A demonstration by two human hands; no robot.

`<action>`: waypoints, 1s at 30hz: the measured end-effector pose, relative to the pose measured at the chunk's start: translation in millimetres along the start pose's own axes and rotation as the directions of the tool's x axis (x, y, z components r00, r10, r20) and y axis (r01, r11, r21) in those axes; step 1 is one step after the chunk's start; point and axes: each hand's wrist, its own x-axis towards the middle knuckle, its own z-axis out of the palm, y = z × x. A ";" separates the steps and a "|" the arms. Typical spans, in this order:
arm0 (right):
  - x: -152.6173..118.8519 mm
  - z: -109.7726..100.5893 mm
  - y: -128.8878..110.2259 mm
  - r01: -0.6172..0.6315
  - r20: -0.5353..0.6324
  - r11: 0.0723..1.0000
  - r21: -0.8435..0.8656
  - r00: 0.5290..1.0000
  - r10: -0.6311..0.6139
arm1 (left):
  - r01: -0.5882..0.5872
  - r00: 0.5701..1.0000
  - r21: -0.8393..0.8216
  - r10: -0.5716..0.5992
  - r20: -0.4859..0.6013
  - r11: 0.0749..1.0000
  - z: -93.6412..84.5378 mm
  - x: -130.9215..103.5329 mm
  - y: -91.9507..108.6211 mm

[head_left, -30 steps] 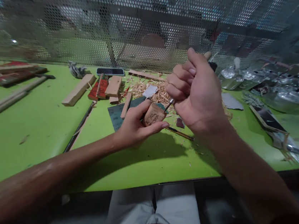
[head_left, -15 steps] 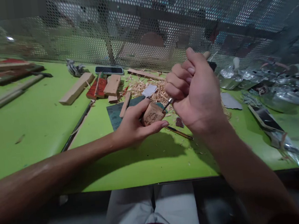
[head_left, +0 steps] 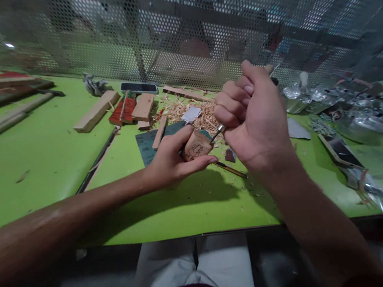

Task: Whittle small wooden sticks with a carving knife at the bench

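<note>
My left hand [head_left: 175,157] is closed around a small wooden block [head_left: 198,146] with dark line drawing on its face. In my right hand [head_left: 252,113] is a carving tool [head_left: 217,133] with a thin metal shaft; its tip meets the block's right side. My fist hides most of the handle, whose end shows above it. Under the block, a pencil [head_left: 231,170] lies on the green table. Behind my left hand are a dark green sandpaper sheet [head_left: 146,148] and a thin wood strip [head_left: 160,132].
Wood shavings [head_left: 206,119] and a white paper scrap [head_left: 191,114] lie beyond my hands. Farther back are a phone [head_left: 139,87], wood pieces [head_left: 97,111] and a red block [head_left: 122,109]. Clear plastic containers [head_left: 361,115] stand at right. A perforated metal screen [head_left: 172,35] borders the table.
My right hand has shifted slightly to the right, and the wooden block has turned a little in my left hand. The tool's tip stays at the block.
</note>
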 end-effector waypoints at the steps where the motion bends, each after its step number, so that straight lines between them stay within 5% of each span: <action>1: 0.1 0.0 -0.1 0.006 -0.003 1.000 -0.003 1.000 -0.006 | 0.005 1.000 0.000 -0.005 0.008 1.000 -0.1 0.1 0.2; 30: -0.3 -10.1 0.3 0.198 0.037 0.968 -0.154 0.980 -0.194 | 0.043 0.998 0.047 -0.041 -0.039 0.998 9.3 1.0 -4.1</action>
